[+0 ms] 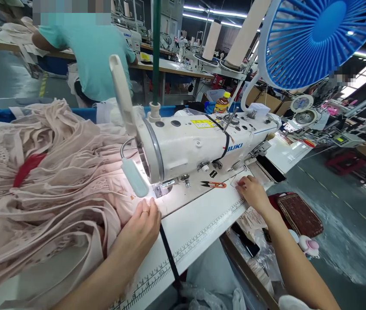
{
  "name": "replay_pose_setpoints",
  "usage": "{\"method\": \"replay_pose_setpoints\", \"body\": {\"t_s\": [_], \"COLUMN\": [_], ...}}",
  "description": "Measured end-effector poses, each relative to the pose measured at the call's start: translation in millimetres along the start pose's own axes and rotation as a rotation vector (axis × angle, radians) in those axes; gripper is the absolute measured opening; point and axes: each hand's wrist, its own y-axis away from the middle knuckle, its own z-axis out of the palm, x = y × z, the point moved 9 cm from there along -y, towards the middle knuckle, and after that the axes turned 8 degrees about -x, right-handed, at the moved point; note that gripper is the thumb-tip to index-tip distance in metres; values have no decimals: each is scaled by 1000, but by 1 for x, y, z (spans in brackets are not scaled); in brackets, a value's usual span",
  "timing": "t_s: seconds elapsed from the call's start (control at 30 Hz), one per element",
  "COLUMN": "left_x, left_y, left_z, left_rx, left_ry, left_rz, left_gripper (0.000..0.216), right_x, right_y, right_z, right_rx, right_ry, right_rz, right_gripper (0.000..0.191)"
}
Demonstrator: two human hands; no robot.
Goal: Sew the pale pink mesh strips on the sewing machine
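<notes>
Left hand rests on pink fabric; glare blurs the presser foot.

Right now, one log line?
left hand: flat on pink fabric | right hand: on table near thread snips | sewing machine: fabric at presser foot

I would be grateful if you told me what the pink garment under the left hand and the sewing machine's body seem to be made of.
Pink garment: thin, soft cloth, matte, perhaps part mesh; it gathers in fine folds, and some bands look perforated.
Sewing machine body: probably painted metal, glossy off-white; hard edges and bright highlights show.
</notes>
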Motion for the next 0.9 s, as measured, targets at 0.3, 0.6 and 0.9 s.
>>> {"method": "replay_pose_setpoints", "body": {"t_s": [0.3,0.6,0.9], "left_x": [-8,-6,-3], "left_y": [9,-6,-1], "left_z": [22,-2,2], "left_rx": [22,26,89], "left_ry": [257,212,41], "left_rz": [-79,-26,-78], "left_gripper": [44,31,30], "right_x": [-12,-12,-229], "right_y": [2,22,67], "right_z": [2,-25,22], "right_rx": [-63,406,286], "right_ry": [132,141,1], "right_rz": [-12,165,-988], "right_gripper": [15,26,29]}}
